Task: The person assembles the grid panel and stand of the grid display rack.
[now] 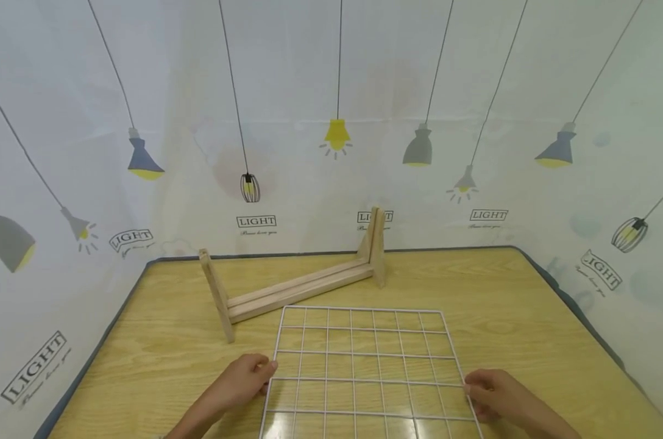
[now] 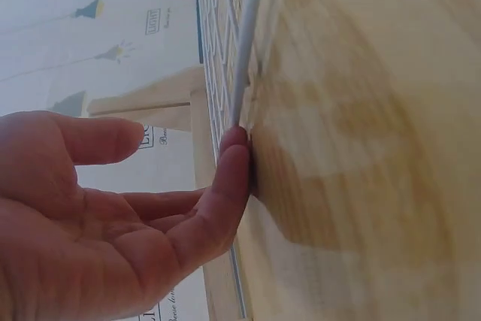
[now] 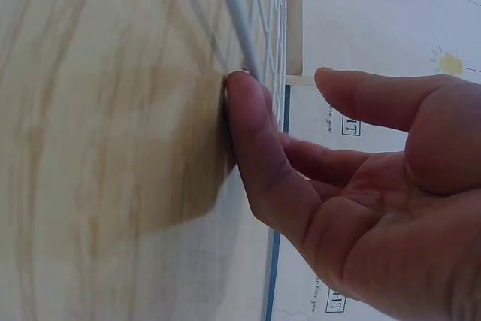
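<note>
**Lamp-printed walls (image 1: 293, 79) around a wood-grain table (image 1: 529, 329)**

You face pale, faintly creased walls that rise behind the table and along both its sides. Printed black cords (image 1: 339, 61) run down them to a yellow lamp (image 1: 337, 134) near the middle, grey lamps (image 1: 417, 146), blue lamps (image 1: 145, 160) with yellow undersides, and black wire-cage lamps (image 1: 250, 188). Lower down you can read LIGHT in framed labels (image 1: 256, 221), each above smaller script. A dark blue band (image 1: 446, 249) borders the tabletop. Close to you, bright glare (image 1: 279, 424) shines on its yellowish surface.
</note>
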A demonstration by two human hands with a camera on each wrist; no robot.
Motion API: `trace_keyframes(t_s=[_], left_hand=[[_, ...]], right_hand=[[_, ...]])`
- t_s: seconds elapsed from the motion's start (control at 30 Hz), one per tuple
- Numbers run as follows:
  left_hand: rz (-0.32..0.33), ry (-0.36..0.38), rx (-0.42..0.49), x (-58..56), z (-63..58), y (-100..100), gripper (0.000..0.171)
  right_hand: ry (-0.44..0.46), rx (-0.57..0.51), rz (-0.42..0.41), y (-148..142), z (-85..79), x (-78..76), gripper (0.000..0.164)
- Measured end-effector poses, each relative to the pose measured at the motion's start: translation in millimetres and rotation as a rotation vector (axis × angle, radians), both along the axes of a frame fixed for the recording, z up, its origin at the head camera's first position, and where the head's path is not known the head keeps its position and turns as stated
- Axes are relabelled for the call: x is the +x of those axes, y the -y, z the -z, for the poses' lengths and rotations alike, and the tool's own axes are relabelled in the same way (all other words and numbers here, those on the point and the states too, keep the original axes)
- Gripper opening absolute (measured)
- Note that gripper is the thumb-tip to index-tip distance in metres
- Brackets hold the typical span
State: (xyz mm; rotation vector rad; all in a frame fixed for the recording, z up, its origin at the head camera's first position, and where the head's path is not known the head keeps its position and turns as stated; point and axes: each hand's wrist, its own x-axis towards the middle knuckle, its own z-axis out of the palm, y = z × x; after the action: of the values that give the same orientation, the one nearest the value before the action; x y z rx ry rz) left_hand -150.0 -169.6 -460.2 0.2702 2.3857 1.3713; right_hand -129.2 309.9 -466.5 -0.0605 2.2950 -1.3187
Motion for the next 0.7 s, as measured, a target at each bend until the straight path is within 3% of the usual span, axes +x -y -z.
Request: trace_keyframes(t_s=[0.27, 0.37, 0.57, 0.7], left_hand=[[0.042, 0.026, 0.086, -0.6, 3.3, 0.1, 0.042], [0.068, -0.017, 0.086, -1.9, 2.4, 1.0, 0.038], [0.078, -0.094, 0.107, -5.6, 3.3, 3.9, 0.01], [0.082, -0.113, 0.155, -7.5, 2.5, 3.8, 0.016]], right_hand=[[0.003, -0.059, 0.016, -6.3, 1.9, 3.1, 0.049], [0.01, -0.087, 0.022, -6.4, 1.6, 3.6, 0.05], [-0.01, -0.081, 0.076, -4.3, 1.1, 2.5, 0.06], [-0.062, -0.136, 0.085, -3.7, -0.8, 2.9, 0.069]])
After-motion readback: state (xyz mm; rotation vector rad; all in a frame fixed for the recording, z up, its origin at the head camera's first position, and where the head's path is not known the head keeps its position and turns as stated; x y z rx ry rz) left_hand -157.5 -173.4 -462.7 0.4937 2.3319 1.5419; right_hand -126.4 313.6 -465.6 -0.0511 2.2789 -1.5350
